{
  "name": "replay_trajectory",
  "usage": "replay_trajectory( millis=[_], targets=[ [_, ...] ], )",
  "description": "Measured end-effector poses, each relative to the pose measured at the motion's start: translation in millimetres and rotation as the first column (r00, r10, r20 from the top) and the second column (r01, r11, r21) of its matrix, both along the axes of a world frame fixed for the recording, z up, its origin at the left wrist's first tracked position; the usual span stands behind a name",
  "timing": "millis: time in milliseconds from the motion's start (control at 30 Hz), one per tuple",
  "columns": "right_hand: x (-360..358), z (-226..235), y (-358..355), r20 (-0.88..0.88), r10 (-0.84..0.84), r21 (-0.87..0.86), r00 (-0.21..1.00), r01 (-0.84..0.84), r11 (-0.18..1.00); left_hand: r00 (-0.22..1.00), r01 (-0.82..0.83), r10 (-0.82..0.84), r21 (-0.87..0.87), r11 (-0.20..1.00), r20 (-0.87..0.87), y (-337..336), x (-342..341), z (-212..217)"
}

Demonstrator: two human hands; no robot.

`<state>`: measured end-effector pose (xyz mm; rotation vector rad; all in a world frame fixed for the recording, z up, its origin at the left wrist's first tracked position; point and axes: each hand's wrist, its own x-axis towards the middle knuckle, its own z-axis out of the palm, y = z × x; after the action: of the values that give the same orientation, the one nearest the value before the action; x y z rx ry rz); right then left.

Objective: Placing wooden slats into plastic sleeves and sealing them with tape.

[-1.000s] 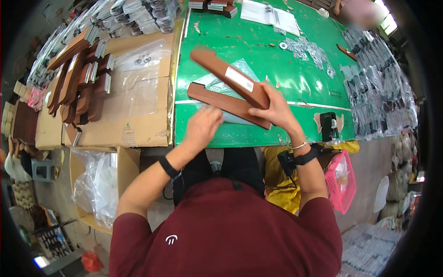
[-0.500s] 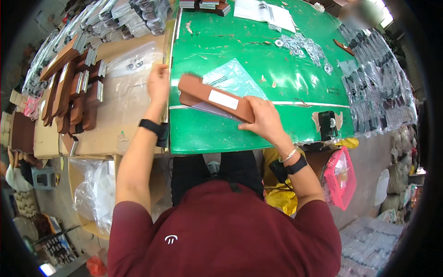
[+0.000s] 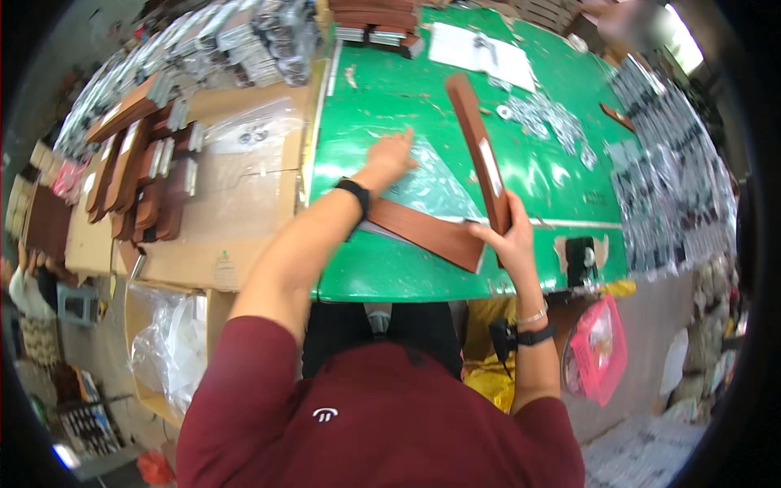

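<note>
My right hand (image 3: 514,244) is closed round the near end of a long reddish-brown board (image 3: 474,134) with a white label, its far end tilted up and away. A second brown board (image 3: 427,234) lies flat and slanting on the green table, its right end close to my right thumb. My left hand (image 3: 390,159) reaches over the table with fingers stretched out and nothing visible in it. It is beside a clear bluish plastic bag (image 3: 435,183), which lies partly behind the flat board. My left wrist covers that board's left end.
Stacked brown boards (image 3: 134,175) lie on cardboard at the left; more boards (image 3: 374,20) are at the far edge. Bagged small parts (image 3: 545,118) and a white packet (image 3: 480,53) are at the far right. A black device (image 3: 580,260) stands near the front edge. Packed bundles (image 3: 659,179) line the right.
The two brown boards held together have come apart: one lies on the table, the other is swung up in my right hand. My left hand has moved right, over the table.
</note>
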<state>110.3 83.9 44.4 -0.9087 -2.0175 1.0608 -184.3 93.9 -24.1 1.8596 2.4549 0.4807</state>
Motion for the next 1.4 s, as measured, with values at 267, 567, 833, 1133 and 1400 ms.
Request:
replay_trajectory(
  millis=[267,567,833,1133,1400],
  targets=[
    [5.9,-5.9,9.1,0.029,-0.026,-0.051,0.999,0.027,0.998,0.823,0.121,-0.241,0.255,0.959,0.515,-13.2,-11.1,13.6],
    [-24.1,26.3,2.7,0.027,0.08,0.227,0.996,-0.084,0.97,0.846,0.514,-0.532,0.302,0.802,-0.026,-184.2,21.2,35.5],
    [-43.5,-37.1,-26.2,0.512,0.061,0.533,0.857,-0.373,0.759,0.947,0.309,-0.32,0.29,0.906,-0.012,-221.7,48.1,7.7],
    [-31.5,-31.1,15.5,0.547,0.098,0.474,0.831,-0.403,0.783,0.944,-0.202,0.08,0.368,0.907,0.321,-302.3,-38.1,28.2],
    [-43.9,-15.4,19.6,0.557,-0.027,0.562,0.83,-0.352,0.748,0.947,-0.312,0.317,0.346,0.885,0.042,-325.1,-135.9,0.6]
  ],
)
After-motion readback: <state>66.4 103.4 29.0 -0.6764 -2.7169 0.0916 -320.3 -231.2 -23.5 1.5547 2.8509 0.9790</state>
